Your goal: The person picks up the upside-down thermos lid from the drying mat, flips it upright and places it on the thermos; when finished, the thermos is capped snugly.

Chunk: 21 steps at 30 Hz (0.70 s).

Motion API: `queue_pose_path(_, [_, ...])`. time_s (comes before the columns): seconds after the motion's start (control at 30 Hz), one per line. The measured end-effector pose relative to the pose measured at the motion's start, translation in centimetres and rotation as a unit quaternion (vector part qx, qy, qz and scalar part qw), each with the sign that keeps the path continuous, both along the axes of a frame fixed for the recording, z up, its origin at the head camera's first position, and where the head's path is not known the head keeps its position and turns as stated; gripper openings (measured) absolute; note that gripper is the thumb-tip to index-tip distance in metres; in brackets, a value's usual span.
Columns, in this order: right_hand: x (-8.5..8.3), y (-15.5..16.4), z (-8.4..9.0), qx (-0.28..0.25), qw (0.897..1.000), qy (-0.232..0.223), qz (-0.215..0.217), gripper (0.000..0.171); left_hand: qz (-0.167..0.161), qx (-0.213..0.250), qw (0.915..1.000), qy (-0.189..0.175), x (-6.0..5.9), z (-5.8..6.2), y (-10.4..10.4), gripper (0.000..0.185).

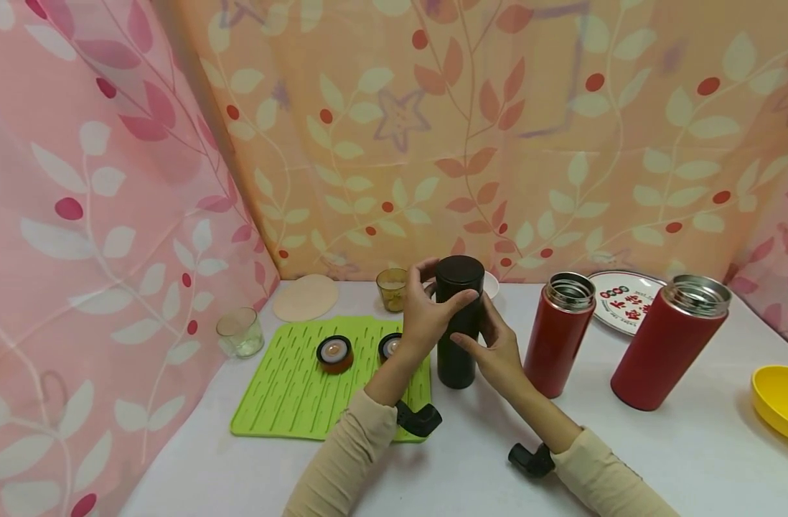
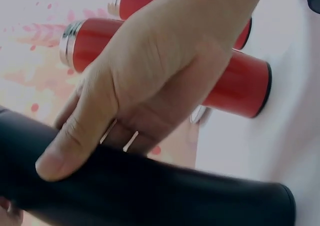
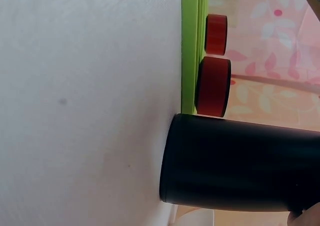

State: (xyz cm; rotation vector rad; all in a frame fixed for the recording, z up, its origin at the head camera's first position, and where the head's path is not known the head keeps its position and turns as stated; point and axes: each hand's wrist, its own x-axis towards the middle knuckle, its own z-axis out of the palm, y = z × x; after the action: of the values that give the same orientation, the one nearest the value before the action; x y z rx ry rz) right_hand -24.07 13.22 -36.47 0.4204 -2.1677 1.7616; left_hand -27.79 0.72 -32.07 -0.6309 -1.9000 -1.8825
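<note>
We find only one printed item: white plate (image 1: 626, 301) at back of table (image 1: 691, 459), about 1 o'clock from black flask (image 1: 458, 323), between two red flasks. We see row of green rings near its rim, red Chinese-style characters below; too small and tilted, we cannot read them. We read no text on flasks, lids, mat or curtains.

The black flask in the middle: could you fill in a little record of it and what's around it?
Black flask: upright on the table, lid on
Left hand: grips its upper part
Right hand: holds its body
Red flasks: two, open-topped, to its right
Green mat: to its left, carrying two red lids
Yellow bowl: table's right edge
</note>
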Motion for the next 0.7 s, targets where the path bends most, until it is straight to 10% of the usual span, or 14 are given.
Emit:
queue_pose_path(0.13, [0.1, 0.0, 0.1, 0.003, 1.000, 0.004, 0.001, 0.082, 0.027, -0.017, 0.9995, 0.000, 0.2, 0.2, 0.3, 0.081])
queue_pose_path(0.47, [0.2, 0.0, 0.3, 0.008, 1.000, 0.005, -0.005, 0.082, -0.037, -0.031, 0.9986, 0.021, 0.0, 0.1, -0.8, 0.058])
queue_pose_path(0.7, [0.3, -0.1, 0.2, 0.014, 1.000, -0.008, -0.010, 0.082, 0.006, -0.032, 0.9994, 0.014, 0.1, 0.2, -0.1, 0.089])
